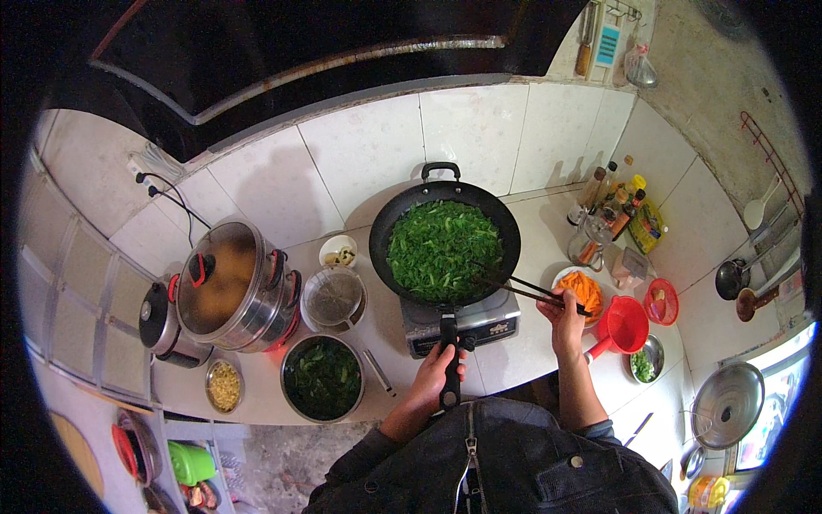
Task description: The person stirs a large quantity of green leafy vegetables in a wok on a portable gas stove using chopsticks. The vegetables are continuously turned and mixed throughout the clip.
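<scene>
A black wok (380, 241) full of chopped leafy greens (443, 247) sits on a portable stove (494, 319). My left hand (442, 366) is closed around the wok's black handle (449, 385). In my right hand (565, 321) is a pair of dark chopsticks (536, 294), whose tips reach into the greens at the wok's right side. Just behind my right hand stands a bowl of orange strips (583, 289), which look like cut carrot. A steel pot (286, 401) holding more dark greens in liquid stands left of the stove.
At left are a tall steamer (257, 308), a rice cooker (154, 315), a strainer (332, 295) and a dish of yellow bits (223, 385). A red scoop (626, 324), a bowl of chopped green pieces (648, 356) and several bottles (607, 199) stand at right. A range hood (321, 58) hangs above.
</scene>
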`<state>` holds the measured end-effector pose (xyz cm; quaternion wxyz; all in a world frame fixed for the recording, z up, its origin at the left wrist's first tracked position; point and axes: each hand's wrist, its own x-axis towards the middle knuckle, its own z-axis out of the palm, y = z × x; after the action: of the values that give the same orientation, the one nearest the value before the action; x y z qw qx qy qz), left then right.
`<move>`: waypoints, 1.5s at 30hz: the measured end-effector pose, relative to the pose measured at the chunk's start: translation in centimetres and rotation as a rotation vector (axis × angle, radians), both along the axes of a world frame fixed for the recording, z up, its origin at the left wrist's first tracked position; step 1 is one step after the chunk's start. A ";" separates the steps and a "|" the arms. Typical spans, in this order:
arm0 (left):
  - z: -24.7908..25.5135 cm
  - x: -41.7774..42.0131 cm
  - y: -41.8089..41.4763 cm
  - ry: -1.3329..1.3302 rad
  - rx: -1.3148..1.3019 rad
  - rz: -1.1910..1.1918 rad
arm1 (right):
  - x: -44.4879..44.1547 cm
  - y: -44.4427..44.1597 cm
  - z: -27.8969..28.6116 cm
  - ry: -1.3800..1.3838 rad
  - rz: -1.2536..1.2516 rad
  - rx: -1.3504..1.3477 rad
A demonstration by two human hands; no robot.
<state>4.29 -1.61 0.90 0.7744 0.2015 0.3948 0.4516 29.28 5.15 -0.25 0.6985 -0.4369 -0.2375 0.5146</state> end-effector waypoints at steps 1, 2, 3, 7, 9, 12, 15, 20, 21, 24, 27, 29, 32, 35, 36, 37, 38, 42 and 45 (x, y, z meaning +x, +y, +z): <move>0.1 0.0 0.0 0.002 -0.003 0.000 | 0.0 0.0 0.0 -0.002 0.000 -0.002; 0.1 0.0 0.0 0.005 -0.005 0.001 | 0.0 0.0 0.0 -0.005 0.000 -0.004; 0.1 0.0 0.0 0.010 -0.012 0.003 | 0.0 0.0 0.1 -0.008 0.001 -0.007; 0.0 0.0 0.0 0.013 -0.018 0.005 | -0.1 -0.1 0.3 -0.020 0.009 -0.026; 0.0 0.0 0.0 0.010 -0.006 -0.001 | 0.0 -0.2 0.3 -0.023 0.012 -0.029; 0.1 0.0 0.0 0.011 0.004 -0.008 | 0.0 -0.1 0.1 -0.024 0.013 -0.026; 0.1 0.0 0.0 0.014 -0.002 -0.009 | 0.0 -0.1 0.1 -0.018 0.010 -0.032; 0.2 0.0 0.0 0.026 0.012 -0.016 | -0.1 -0.1 0.1 -0.011 0.003 -0.019; 0.1 -0.1 0.0 0.029 0.015 -0.017 | -0.1 0.0 0.1 -0.010 0.002 -0.018; 0.2 -0.1 0.0 0.023 0.008 -0.011 | -0.1 0.0 0.2 -0.018 0.003 -0.027; 0.1 0.0 0.0 -0.012 -0.013 0.003 | -0.1 0.1 -0.1 -0.035 0.005 -0.045; -0.2 -0.1 0.0 -0.041 -0.004 0.002 | -0.1 0.1 0.0 -0.035 0.010 -0.040; -0.4 -0.1 0.1 -0.028 0.002 -0.004 | -0.1 0.2 -0.1 -0.032 0.008 -0.042; -0.1 -0.1 0.0 0.006 -0.006 -0.009 | -0.3 0.1 0.2 -0.026 -0.003 -0.006; 0.0 -0.1 0.1 0.010 0.000 -0.012 | -0.4 0.2 0.2 -0.026 -0.006 -0.009; 0.0 -0.1 0.1 0.014 0.007 -0.015 | -0.4 0.2 0.2 -0.025 -0.008 -0.011; 0.0 -0.1 0.1 0.017 0.013 -0.017 | -0.5 0.3 0.3 -0.025 -0.011 -0.013; -0.2 -0.2 0.1 0.019 0.026 -0.022 | -0.5 0.5 0.4 -0.035 -0.008 -0.025; -0.4 -0.1 0.1 0.012 0.025 -0.019 | -0.6 0.6 0.6 -0.037 -0.008 -0.022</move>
<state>4.15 -1.49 0.46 0.7738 0.2175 0.3916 0.4478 28.64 5.72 0.31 0.6912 -0.4548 -0.2428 0.5064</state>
